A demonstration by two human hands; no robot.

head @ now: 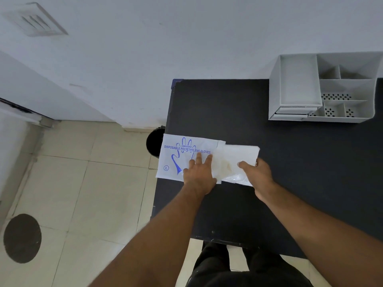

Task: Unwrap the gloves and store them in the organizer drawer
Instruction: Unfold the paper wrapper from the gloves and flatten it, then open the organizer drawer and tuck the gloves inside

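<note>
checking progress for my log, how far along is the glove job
Done: the gloves are partly out of the printed wrapper. In hand: left hand presses the wrapper flat, right hand grips the gloves. Left: freeing them fully and storing them in the organizer drawer.

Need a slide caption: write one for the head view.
Left hand presses the printed glove packet flat; right hand grips the gloves protruding from it.

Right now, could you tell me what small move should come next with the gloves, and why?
Probably draw the gloves rightward, clear of the wrapper. The right hand grips their free end, the left hand presses the wrapper flat, and part of the stack lies inside it.
</note>
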